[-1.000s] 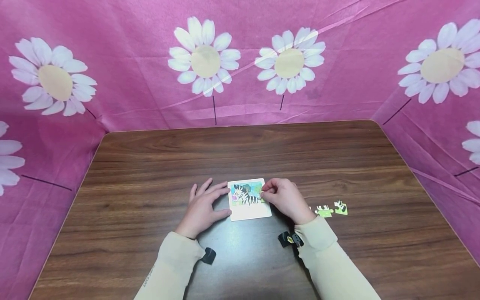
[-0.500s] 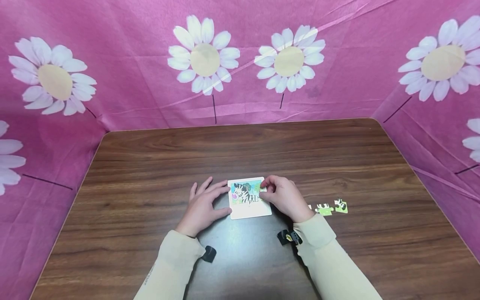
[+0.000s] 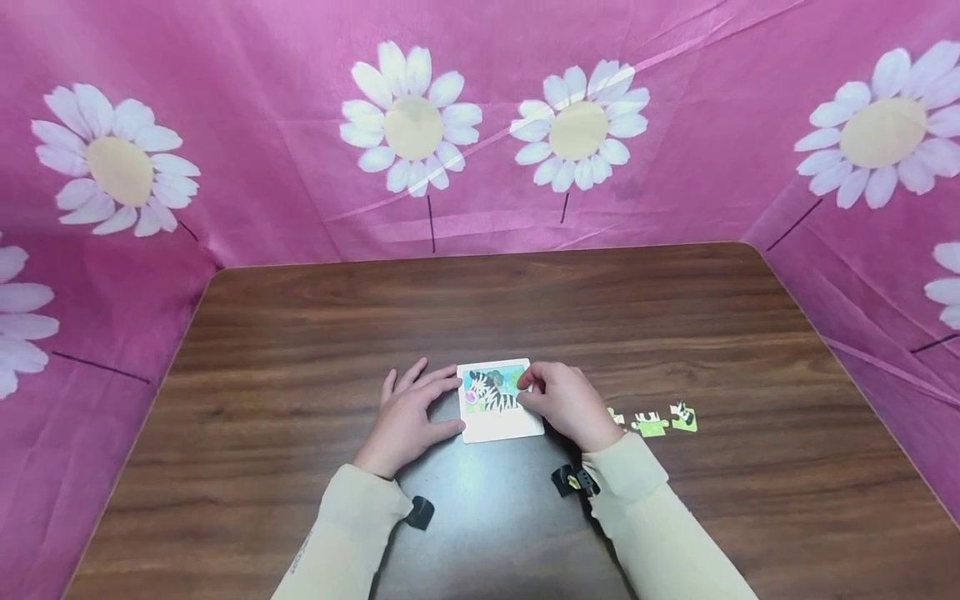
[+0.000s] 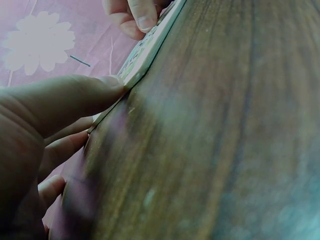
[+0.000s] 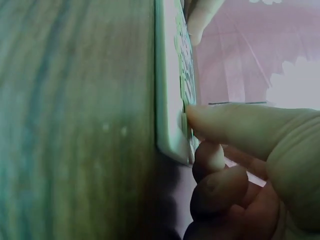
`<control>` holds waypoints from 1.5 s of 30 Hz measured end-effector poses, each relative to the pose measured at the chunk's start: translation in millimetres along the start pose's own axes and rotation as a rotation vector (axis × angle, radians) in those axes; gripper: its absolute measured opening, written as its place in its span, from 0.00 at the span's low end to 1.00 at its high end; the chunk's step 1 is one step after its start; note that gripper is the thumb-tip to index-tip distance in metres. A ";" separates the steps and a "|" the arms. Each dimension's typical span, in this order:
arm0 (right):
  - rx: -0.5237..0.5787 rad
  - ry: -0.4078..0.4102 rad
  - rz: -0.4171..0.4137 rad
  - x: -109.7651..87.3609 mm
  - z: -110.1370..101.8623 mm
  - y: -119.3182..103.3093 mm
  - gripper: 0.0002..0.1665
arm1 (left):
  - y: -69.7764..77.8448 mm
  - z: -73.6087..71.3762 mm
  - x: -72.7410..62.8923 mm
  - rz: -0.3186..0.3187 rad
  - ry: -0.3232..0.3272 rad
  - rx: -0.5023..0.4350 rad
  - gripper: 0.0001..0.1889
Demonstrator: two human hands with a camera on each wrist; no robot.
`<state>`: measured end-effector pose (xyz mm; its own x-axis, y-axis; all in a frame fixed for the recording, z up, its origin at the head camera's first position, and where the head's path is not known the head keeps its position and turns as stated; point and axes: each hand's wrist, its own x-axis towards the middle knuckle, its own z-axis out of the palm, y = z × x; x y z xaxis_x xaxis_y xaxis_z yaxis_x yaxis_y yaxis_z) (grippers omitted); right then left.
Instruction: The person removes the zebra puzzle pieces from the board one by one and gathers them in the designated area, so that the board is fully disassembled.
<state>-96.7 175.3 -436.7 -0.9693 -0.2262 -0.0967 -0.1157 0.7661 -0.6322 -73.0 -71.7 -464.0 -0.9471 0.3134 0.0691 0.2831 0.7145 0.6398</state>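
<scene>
The zebra puzzle [image 3: 491,393] lies flat in its white board [image 3: 501,428] near the middle of the table [image 3: 480,317], well apart from the back edge and between its left and right edges. My left hand [image 3: 406,425] is spread open, thumb and fingertips touching the board's left edge. My right hand [image 3: 572,404] is curled, thumb and index finger nearly together on a small puzzle piece [image 5: 184,122] at the picture's right side; I can't tell how firmly it is seated.

The board looks light and stiff, likely to skid on this smooth top, so a side edge is the place to steady it. The piece looks thin, its knobs probably its weakest part; I'd take it by opposite edges. Three loose pieces [image 3: 650,424] lie toward the table's right edge, the nearest partly hidden by my hand.
</scene>
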 end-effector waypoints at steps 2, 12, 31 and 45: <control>-0.008 -0.020 -0.006 -2.0 2.6 -0.8 0.06 | -0.2 2.5 -2.2 -0.011 -0.013 -0.011 0.30; -0.097 -0.052 -0.048 -4.3 -0.3 -5.2 0.11 | 0.9 4.4 -0.6 0.018 0.025 -0.013 0.30; 0.024 0.011 -0.202 -19.1 -33.4 26.3 0.10 | -7.2 -2.8 -5.5 -0.019 0.018 0.007 0.31; -0.163 0.067 -0.151 -49.3 -73.8 82.1 0.12 | -2.1 1.7 0.4 0.006 0.009 -0.002 0.30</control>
<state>-74.4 293.7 -427.1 -0.9500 -0.3090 0.0444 -0.2886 0.8150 -0.5025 -73.7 -72.0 -466.6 -0.9467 0.3121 0.0799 0.2886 0.7116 0.6405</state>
